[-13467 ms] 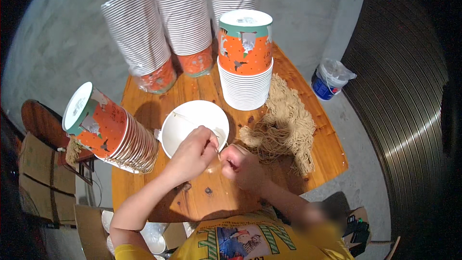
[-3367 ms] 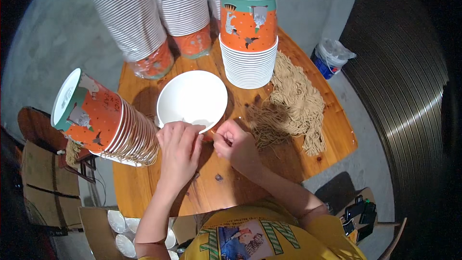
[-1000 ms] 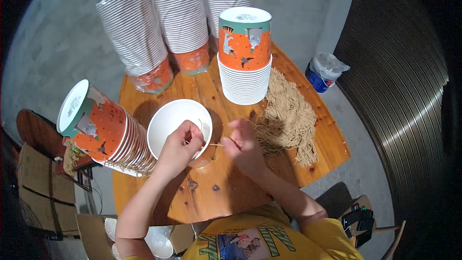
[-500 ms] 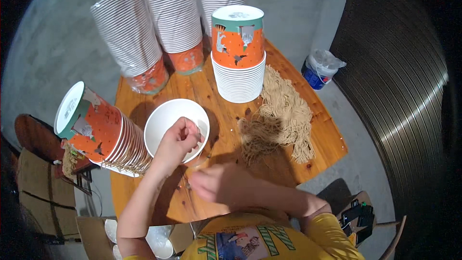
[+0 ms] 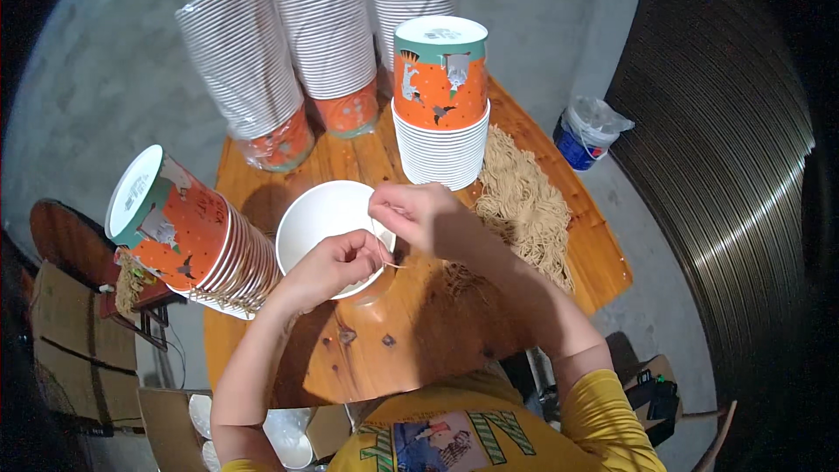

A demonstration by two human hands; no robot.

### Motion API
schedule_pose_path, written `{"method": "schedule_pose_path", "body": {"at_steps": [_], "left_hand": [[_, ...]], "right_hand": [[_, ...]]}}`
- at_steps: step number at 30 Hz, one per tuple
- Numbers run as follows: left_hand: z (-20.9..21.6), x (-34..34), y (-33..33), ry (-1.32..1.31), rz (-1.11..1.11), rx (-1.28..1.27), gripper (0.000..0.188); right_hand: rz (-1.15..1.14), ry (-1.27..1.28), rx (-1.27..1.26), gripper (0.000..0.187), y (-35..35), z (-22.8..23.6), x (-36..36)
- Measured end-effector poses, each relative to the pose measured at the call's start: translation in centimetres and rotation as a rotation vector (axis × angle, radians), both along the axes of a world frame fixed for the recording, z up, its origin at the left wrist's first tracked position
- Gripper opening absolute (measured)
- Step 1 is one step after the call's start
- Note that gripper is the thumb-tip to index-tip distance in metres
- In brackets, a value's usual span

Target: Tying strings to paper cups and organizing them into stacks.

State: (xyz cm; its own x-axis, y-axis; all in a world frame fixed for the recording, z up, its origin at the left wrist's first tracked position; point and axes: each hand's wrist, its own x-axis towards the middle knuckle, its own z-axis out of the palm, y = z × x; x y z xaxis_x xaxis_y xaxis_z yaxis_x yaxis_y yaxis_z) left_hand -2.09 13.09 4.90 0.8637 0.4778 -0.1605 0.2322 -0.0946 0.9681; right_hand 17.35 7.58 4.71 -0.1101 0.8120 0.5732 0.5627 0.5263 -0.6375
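A white paper bucket (image 5: pixel 308 214) stands mouth up on the wooden table in front of me. Over its near right rim, my left hand (image 5: pixel 325 269) is closed in a pinch on a thin tan cord (image 5: pixel 396 266). My right hand (image 5: pixel 426 220) is closed too, just above and to the right, with a strand of cord running down from its fingertips toward the left hand. The hands hide the bucket's right rim. Right of the bucket lies a bundle of loose tan cords (image 5: pixel 524 201), partly covered by my right forearm.
Upside-down orange and green bucket stacks stand at the left (image 5: pixel 197 236) and back right (image 5: pixel 443 92); cords cross the left stack's rims. Plastic-wrapped bucket stacks (image 5: pixel 245 61) line the table's (image 5: pixel 367 358) far side. A blue and white pail (image 5: pixel 584 135) sits on the floor.
My right hand has risen from near the table's front to above the bucket's right rim, a strand now stretched from it. My left hand has shifted slightly right and nearer to me.
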Motion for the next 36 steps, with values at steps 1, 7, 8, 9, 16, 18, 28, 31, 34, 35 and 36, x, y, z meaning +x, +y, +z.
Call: {"method": "schedule_pose_path", "body": {"at_steps": [1, 7, 8, 9, 16, 18, 28, 31, 34, 35, 36], "left_hand": [[0.2, 0.1, 0.0, 0.029, 0.006, -0.029, 0.011], [0.1, -0.1, 0.0, 0.059, 0.03, -0.089, 0.011], [0.1, 0.0, -0.1, 0.055, 0.032, -0.09, 0.011], [0.1, 0.1, -0.1, 0.053, 0.033, -0.094, 0.011], [0.7, 0.3, -0.1, 0.056, -0.057, -0.014, 0.009], [0.5, 0.2, 0.0, 0.05, -0.067, -0.022, 0.01], [0.1, 0.2, -0.1, 0.011, 0.012, -0.039, 0.011], [0.3, -0.1, -0.1, 0.024, -0.001, -0.025, 0.011], [0.2, 0.0, 0.2, 0.008, -0.069, -0.031, 0.011], [0.3, 0.0, 0.2, -0.002, -0.108, -0.042, 0.012], [0.2, 0.0, 0.2, -0.001, -0.121, -0.049, 0.011]], "right_hand": [[-0.033, -0.005, -0.009, 0.012, -0.1, -0.4, 0.2], [-0.179, 0.338, -0.31, 0.013, -1.6, -4.3, 0.5], [-0.167, 0.401, -0.337, 0.014, -2.1, -4.5, 0.7], [-0.167, 0.398, -0.341, 0.014, -2.3, -4.7, 0.8], [0.064, 0.769, -0.306, 0.018, -2.9, -3.0, 0.2], [0.118, 0.755, -0.272, 0.017, -2.7, -3.0, -0.3], [0.084, 0.323, 0.031, 0.006, -3.6, -0.5, -2.2], [0.01, 0.257, -0.016, 0.007, -1.9, 0.1, -2.1], [-0.075, 0.167, -0.006, 0.011, 0.0, -1.1, -1.5], [-0.057, 0.174, 0.012, 0.011, 0.4, -1.5, -1.2], [-0.039, 0.181, 0.031, 0.011, 0.7, -1.8, -1.0]]}}
